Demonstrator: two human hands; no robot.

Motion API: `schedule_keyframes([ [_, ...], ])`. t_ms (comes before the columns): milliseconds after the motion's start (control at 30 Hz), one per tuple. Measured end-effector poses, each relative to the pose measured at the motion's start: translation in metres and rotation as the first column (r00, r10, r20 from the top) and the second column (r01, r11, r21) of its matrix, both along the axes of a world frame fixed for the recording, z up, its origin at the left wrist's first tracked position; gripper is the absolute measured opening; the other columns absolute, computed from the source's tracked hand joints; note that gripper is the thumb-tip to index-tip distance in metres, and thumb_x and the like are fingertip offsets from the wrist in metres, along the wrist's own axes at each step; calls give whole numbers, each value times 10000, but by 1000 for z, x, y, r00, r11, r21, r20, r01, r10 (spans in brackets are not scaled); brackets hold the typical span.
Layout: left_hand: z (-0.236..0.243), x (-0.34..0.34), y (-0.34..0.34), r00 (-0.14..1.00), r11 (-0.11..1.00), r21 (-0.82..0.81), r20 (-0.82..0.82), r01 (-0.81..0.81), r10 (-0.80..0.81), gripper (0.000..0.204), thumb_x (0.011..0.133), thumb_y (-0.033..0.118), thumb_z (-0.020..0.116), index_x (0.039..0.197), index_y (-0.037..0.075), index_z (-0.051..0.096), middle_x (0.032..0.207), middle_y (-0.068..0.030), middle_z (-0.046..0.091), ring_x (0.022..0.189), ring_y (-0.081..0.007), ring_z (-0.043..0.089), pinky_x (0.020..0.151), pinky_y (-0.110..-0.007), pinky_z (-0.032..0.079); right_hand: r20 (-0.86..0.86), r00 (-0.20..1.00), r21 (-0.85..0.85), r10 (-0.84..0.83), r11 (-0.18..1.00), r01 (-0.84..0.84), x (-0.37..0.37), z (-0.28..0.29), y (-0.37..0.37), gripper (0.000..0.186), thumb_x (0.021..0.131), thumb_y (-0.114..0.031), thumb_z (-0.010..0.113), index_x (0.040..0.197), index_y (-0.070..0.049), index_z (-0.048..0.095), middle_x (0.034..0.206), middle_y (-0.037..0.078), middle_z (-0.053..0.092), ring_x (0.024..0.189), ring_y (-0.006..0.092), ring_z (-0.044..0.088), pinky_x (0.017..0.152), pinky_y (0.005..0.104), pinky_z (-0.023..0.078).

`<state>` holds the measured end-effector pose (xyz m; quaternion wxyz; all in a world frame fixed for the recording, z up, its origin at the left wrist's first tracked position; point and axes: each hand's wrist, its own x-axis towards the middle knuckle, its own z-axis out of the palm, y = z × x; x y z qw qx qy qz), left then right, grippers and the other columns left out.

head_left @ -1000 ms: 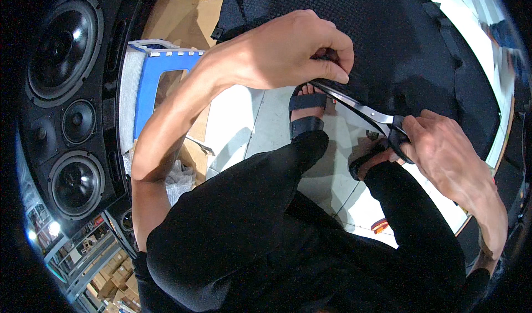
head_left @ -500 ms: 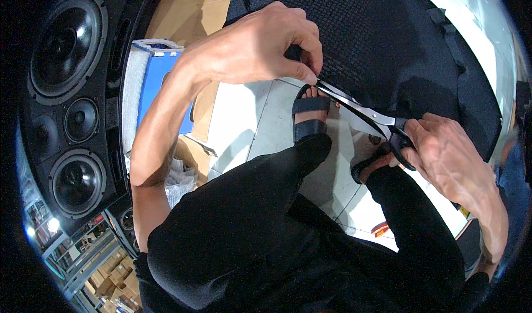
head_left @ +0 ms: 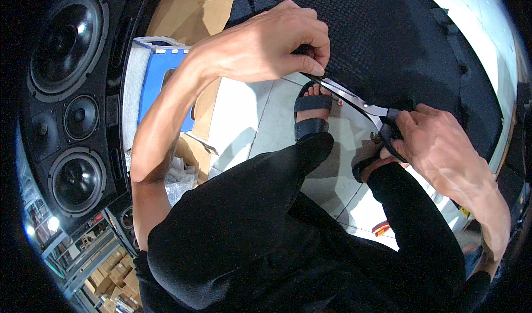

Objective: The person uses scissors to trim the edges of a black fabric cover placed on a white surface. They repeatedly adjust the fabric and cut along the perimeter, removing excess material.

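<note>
My right hand (head_left: 440, 141) is closed around the black handles of a pair of scissors (head_left: 374, 111), fingers through the loops. The silver blades point up and left along the near edge of a large black textured fabric sheet (head_left: 382, 30). At the blade tips, my left hand (head_left: 277, 41) pinches the fabric's edge between thumb and forefinger, the other fingers curled. Exactly how much cloth lies between the blades is hard to make out.
A black speaker cabinet (head_left: 113, 111) with several round cones stands at the left. Beside it are a blue box (head_left: 152, 83), cardboard (head_left: 213, 16) and clear plastic wrap (head_left: 180, 174). My sandalled foot (head_left: 313, 113) rests on the tiled floor below; an orange-handled tool (head_left: 381, 228) lies nearby.
The scissors and my right hand have shifted up and slightly left along the fabric edge. My left hand has moved a little right and up, still pinching.
</note>
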<state>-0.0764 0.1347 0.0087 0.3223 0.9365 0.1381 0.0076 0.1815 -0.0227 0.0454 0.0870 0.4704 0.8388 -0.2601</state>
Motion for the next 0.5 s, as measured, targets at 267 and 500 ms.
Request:
schedule_keyframes([
  [267,-4,1,3,997,997,-55,44,-54,56,142,861,177,699,829,63,620,848,-33,583,910,-229,547,926,-381,372,8,1000,37,27,999,-28,1,2,-3,236,892,-177,680,917,50,619,669,137,572,672,282,578,666,409,511],
  [500,1,1,5,992,987,-129,59,-101,109,138,874,158,700,876,29,650,862,-62,640,861,-227,592,836,-364,433,119,987,-86,-111,989,122,-5,24,-2,256,916,-207,656,951,43,618,794,163,581,823,295,578,793,435,498],
])
